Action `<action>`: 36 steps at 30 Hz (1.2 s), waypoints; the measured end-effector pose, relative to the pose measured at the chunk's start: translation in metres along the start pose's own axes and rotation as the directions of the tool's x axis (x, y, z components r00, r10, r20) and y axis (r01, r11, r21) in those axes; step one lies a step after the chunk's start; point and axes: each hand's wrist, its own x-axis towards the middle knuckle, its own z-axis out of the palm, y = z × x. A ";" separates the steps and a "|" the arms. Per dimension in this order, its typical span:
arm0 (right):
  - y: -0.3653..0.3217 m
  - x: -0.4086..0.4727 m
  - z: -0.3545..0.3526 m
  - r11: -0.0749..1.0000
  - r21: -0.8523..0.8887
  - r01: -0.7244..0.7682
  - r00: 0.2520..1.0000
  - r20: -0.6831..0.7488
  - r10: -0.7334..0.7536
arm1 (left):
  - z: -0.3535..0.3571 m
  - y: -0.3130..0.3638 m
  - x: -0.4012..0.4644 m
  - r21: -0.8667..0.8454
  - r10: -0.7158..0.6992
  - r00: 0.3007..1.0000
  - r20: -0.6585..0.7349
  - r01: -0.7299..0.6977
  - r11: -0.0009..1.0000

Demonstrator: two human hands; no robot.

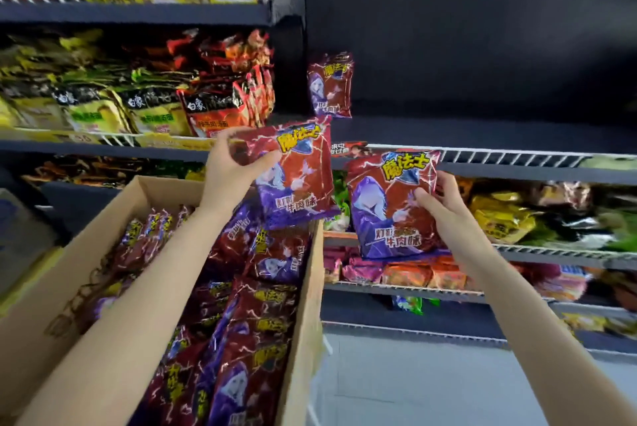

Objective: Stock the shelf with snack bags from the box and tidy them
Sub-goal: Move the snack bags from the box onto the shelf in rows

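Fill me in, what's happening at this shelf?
A person is stocking snack bags. The left hand holds one red-purple bag, the right hand another, both raised toward the dark shelf. One matching bag already stands there. The cardboard box below is still nearly full.

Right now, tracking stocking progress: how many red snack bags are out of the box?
3: one stands on the dark shelf, one is in the left hand, one in the right hand. None seem hidden.
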 end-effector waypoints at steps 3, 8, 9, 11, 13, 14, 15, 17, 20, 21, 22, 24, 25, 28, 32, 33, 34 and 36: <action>-0.018 0.025 -0.028 1.000 -0.006 0.027 0.999 0.025 -0.027 | 0.031 0.018 0.020 -0.056 -0.044 0.997 -0.062 0.041 0.998; -0.054 0.085 -0.059 0.991 -0.015 0.136 0.988 -0.072 -0.137 | 0.085 0.058 0.072 -0.038 0.143 0.981 -0.129 -0.149 0.988; -0.060 0.099 -0.063 0.987 -0.009 0.159 0.982 -0.097 -0.160 | 0.096 0.063 0.085 0.003 0.195 0.971 -0.135 -0.196 0.981; -0.069 0.130 -0.069 0.981 0.011 0.194 0.973 -0.127 -0.191 | 0.115 0.066 0.116 0.073 0.249 0.957 -0.152 -0.240 0.968; -0.075 0.163 -0.072 0.975 0.013 0.223 0.967 -0.130 -0.219 | 0.133 0.057 0.148 0.090 0.274 0.946 -0.170 -0.262 0.961; -0.076 0.179 -0.073 0.972 0.012 0.235 0.964 -0.131 -0.232 | 0.141 0.048 0.165 0.080 0.273 0.946 -0.173 -0.263 0.962; -0.077 0.194 -0.072 0.971 0.012 0.238 0.962 -0.139 -0.235 | 0.150 0.038 0.180 0.064 0.250 0.953 -0.170 -0.242 0.968; -0.075 0.228 -0.068 0.976 0.010 0.218 0.964 -0.160 -0.214 | 0.166 0.017 0.206 0.022 0.153 0.973 -0.172 -0.152 0.988; -0.066 0.278 -0.052 0.985 -0.002 0.173 0.973 -0.153 -0.171 | 0.183 -0.022 0.245 0.006 0.005 0.989 -0.150 -0.004 1.000; -0.062 0.293 -0.044 0.987 -0.010 0.160 0.979 -0.129 -0.160 | 0.187 -0.035 0.258 0.005 -0.035 0.989 -0.146 0.036 0.999; -0.058 0.309 -0.034 0.989 -0.026 0.145 0.984 -0.097 -0.146 | 0.189 -0.048 0.271 0.008 -0.064 0.987 -0.146 0.066 0.998; -0.048 0.337 -0.012 0.992 -0.065 0.112 0.993 -0.033 -0.115 | 0.191 -0.073 0.294 0.027 -0.129 0.983 -0.130 0.133 0.991; -0.043 0.349 -0.001 0.992 -0.083 0.095 0.995 -0.007 -0.096 | 0.191 -0.082 0.304 0.040 -0.156 0.980 -0.122 0.162 0.986; -0.029 0.377 0.027 0.989 -0.148 0.031 1.000 0.010 -0.030 | 0.190 -0.092 0.316 0.115 -0.162 0.982 -0.094 0.172 0.978; -0.009 0.392 0.043 0.954 -0.298 -0.030 0.999 -0.021 0.025 | 0.185 -0.093 0.314 0.115 -0.157 0.985 -0.074 0.165 0.980; -0.005 0.393 0.044 0.943 -0.329 -0.037 0.999 -0.018 0.033 | 0.183 -0.094 0.312 0.082 -0.177 0.982 -0.068 0.182 0.980; -0.002 0.392 0.043 0.930 -0.368 -0.030 1.000 -0.008 0.029 | 0.181 -0.094 0.309 0.049 -0.188 0.980 -0.067 0.191 0.980; 0.000 0.384 0.039 0.897 -0.440 0.029 0.999 -0.005 -0.035 | 0.177 -0.092 0.299 0.050 -0.193 0.977 -0.091 0.198 0.979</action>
